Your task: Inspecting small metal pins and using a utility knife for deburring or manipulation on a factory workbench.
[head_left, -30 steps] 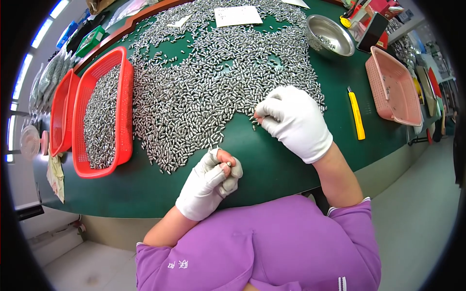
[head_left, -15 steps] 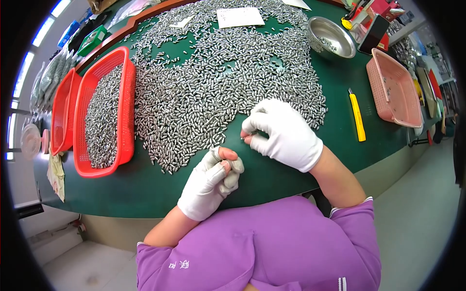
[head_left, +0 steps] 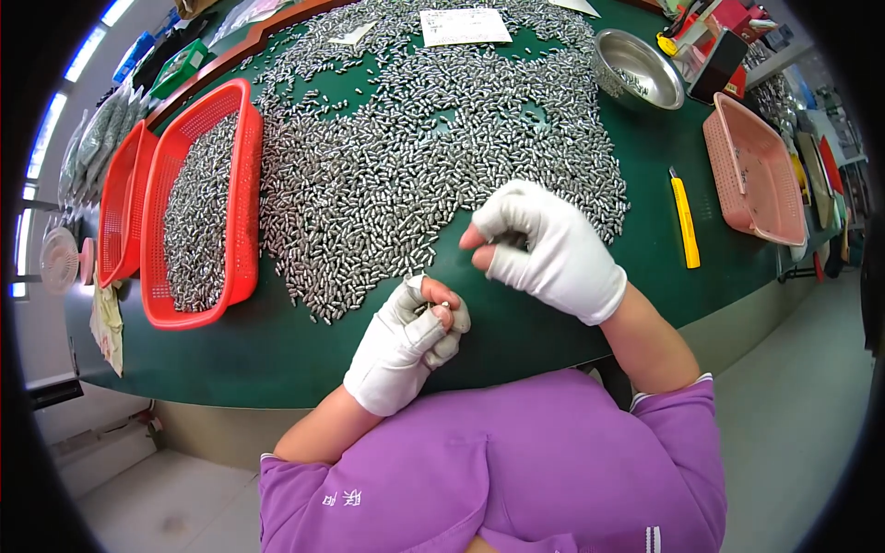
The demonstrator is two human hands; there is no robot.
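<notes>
Here, bit (head_left: 445, 305): small, shiny and metal, at the tips of the left hand, up above the table's near edge.
Left hand (head_left: 398, 346): in a white glove, thumb and first finger pinched tight on the bit, with their tips bare.
Right hand (head_left: 558, 253): in a white glove too, near the pile's front edge; thumb and first finger have a narrow gap, and I cannot tell what the curled fingers hide.
Pile (head_left: 369, 194): lots and lots of bits, spread past both hands.
Red basket (head_left: 241, 203): left of the pile, with many bits inside.
Knife (head_left: 685, 223): yellow, lying right of the pile.
Bowl (head_left: 666, 78): silver, at the far right of the pile, some bits in it.
Pink basket (head_left: 765, 189): right of the knife.
Card (head_left: 464, 28): white, on the pile's far part.
Table (head_left: 304, 364): green, under it all.
</notes>
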